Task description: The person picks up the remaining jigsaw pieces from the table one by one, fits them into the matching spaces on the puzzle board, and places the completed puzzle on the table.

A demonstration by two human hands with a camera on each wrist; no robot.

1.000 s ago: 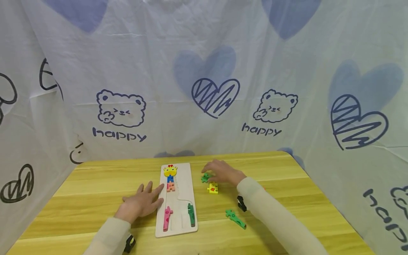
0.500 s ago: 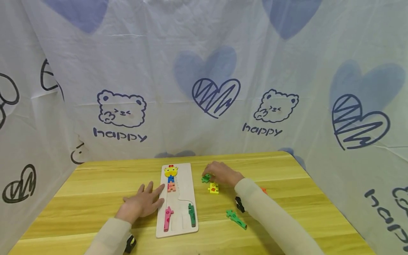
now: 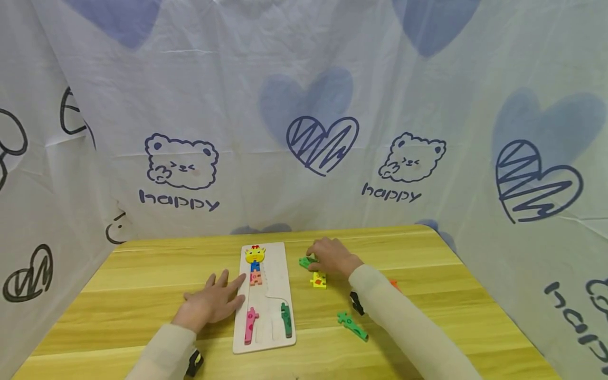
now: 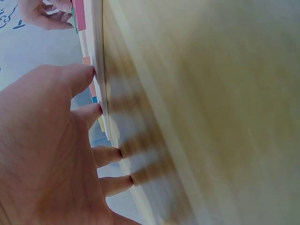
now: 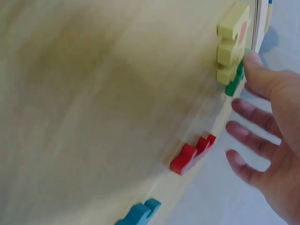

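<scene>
Puzzle piece (image 3: 306,262), small and green, touches the right hand (image 3: 334,255).

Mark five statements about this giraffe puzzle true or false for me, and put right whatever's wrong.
1. The giraffe head lies at the far end of the pale board. True.
2. The pink leg piece is off the board. False: it lies on the board, near its closer left corner.
3. The right hand has its thumb and index finger at a small green piece. True.
4. The left hand is lifting the dark green leg piece. False: the left hand is spread at the board's left edge, and that piece lies on the board's right side.
5. The yellow piece lies on the table, right of the board. True.
</scene>
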